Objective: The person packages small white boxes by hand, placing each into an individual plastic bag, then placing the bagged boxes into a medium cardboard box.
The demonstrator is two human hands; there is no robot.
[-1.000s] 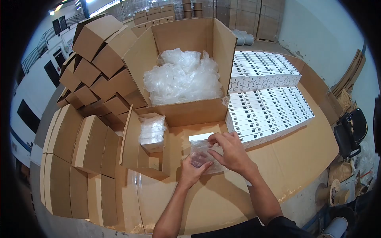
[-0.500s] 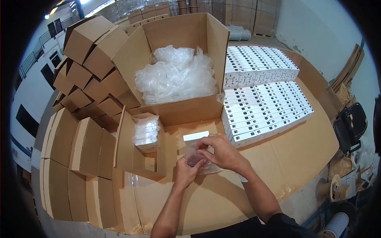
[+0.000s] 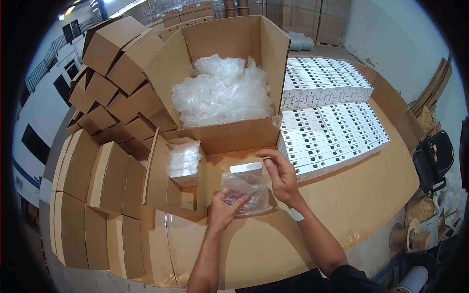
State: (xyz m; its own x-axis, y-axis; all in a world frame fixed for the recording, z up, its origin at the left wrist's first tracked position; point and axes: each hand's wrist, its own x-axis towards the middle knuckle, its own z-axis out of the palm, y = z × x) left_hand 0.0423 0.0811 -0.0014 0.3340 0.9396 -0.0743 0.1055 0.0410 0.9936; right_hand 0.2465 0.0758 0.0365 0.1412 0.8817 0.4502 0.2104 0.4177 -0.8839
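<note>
In the head view my left hand (image 3: 225, 211) grips a clear plastic bag (image 3: 250, 194), its thumb pressed across the front of the film. A small white box (image 3: 246, 168) stands just behind the bag, its top edge showing above the film and its lower part hidden. My right hand (image 3: 283, 178) is off the bag, at the box's right end, with index finger and thumb apart and nothing visible between them. Left of my hands, an open carton (image 3: 195, 211) holds a few white boxes wrapped in clear film (image 3: 184, 160).
A large open carton (image 3: 215, 138) full of loose plastic bags (image 3: 222, 95) stands at the back. Tight rows of white boxes (image 3: 337, 139) fill the right side. Brown cartons (image 3: 102, 222) are stacked on the left. Cardboard (image 3: 342, 215) covers the table.
My right hand has let go of the bag and moved up and right, its fingers spreading. The bag now shows more fully in my left hand. The view has shifted slightly.
</note>
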